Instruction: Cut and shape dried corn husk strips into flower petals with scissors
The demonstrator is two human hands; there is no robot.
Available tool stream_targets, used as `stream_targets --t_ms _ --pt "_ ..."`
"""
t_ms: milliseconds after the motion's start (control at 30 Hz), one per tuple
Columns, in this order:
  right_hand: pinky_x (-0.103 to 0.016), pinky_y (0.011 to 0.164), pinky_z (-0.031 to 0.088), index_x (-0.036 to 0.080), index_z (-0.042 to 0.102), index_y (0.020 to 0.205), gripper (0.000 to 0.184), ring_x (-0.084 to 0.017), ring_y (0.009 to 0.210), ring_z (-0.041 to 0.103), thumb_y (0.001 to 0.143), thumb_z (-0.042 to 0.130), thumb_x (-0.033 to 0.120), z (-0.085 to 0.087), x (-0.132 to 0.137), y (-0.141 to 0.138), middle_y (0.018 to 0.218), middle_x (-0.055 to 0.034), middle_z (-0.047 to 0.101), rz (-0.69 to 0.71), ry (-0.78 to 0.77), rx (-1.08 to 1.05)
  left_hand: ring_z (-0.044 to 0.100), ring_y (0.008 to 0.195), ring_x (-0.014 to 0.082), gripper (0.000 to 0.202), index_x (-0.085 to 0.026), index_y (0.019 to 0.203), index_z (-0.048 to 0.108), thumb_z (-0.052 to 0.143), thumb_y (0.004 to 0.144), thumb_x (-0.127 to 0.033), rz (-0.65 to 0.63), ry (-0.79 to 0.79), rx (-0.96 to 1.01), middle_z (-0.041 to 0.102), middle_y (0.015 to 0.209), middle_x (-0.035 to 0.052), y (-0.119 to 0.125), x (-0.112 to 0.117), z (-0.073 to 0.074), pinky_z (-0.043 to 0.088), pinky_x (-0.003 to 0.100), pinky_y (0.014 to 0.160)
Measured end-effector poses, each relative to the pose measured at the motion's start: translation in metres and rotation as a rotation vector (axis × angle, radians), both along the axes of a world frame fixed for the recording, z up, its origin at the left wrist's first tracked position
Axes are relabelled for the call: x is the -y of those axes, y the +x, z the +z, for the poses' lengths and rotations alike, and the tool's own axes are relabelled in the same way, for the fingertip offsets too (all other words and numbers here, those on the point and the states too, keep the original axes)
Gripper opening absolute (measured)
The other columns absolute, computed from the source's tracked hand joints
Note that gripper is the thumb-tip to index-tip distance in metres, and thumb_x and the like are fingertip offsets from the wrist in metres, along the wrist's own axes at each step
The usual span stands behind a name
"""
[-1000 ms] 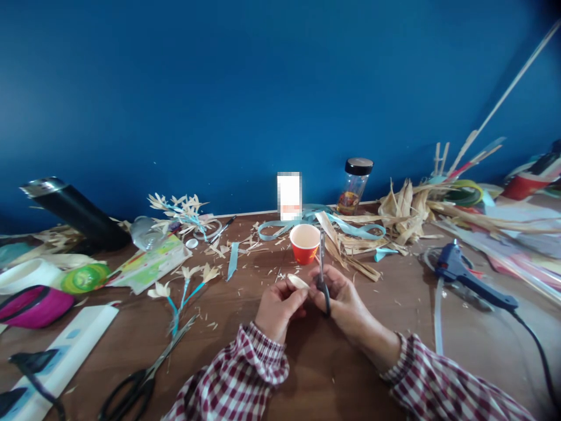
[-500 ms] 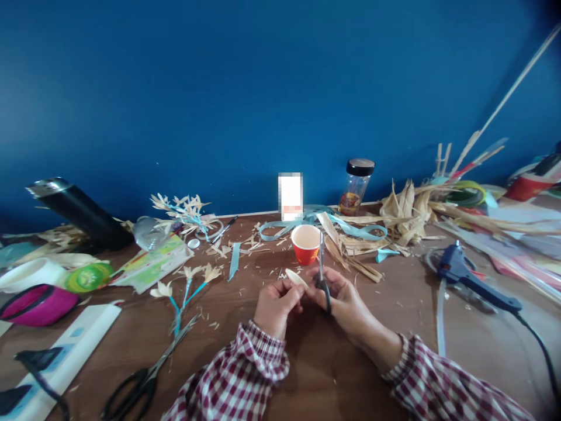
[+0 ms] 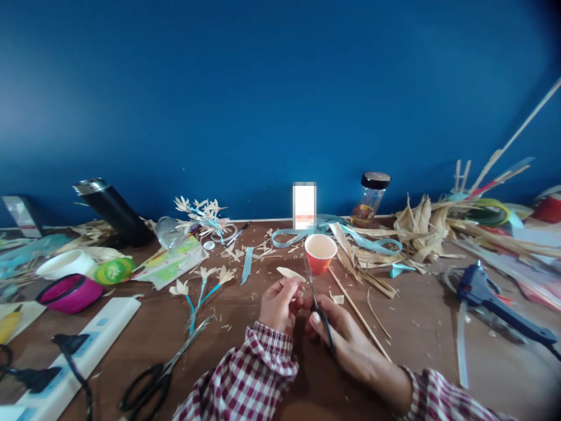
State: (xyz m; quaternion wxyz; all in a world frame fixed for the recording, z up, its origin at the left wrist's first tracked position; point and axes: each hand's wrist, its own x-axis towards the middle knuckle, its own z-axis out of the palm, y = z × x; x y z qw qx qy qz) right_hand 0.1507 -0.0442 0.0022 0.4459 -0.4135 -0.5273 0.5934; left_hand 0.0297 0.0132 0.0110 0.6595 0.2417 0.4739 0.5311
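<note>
Between the fingertips of my left hand is a pale, petal-shaped piece of corn husk, pinched at its right end. My right hand grips dark-handled scissors, blades pointing up and away. The blades stand just right of the husk piece, and whether they touch it I cannot tell. Right behind them is a red paper cup with a pale inside. A thin stick lies on the table beyond my right hand. To the left lie husk flowers on blue stems.
Larger black-handled scissors and a white power strip lie at the left. On the right are a blue glue gun and a heap of dry husks. A black bottle and a lidded jar stand near the wall.
The view has swung left, so things appear further right. The scissors have tilted, and the husk piece now lies flatter. The thin stick has come into sight beside my right hand.
</note>
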Motion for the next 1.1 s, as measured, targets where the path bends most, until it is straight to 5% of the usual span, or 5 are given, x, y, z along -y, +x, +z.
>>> stream_targets --t_ms 300,1100 --pt "-0.021 0.056 0.037 0.020 0.060 0.105 0.032 -0.012 0.061 0.043 0.083 0.058 0.043 0.005 -0.002 -0.001 0.069 0.0018 0.052 0.043 0.029 0.014 0.047 0.044 0.0070 0.017 -0.014 0.053 0.060 0.076 0.057 -0.019 0.028 -0.039 0.158 0.055 0.049 -0.0014 0.001 -0.002 0.000 0.039 0.018 0.042" --pt "-0.020 0.050 0.030 0.018 0.061 0.095 0.026 -0.008 0.051 0.033 0.082 0.060 0.041 -0.004 -0.006 0.003 0.059 0.0062 0.042 0.070 -0.036 0.017 0.055 0.046 0.0054 0.020 -0.011 0.058 0.062 0.080 0.056 -0.017 0.035 -0.088 0.186 0.060 0.051 -0.0009 -0.005 -0.005 -0.009 0.047 0.013 0.044"
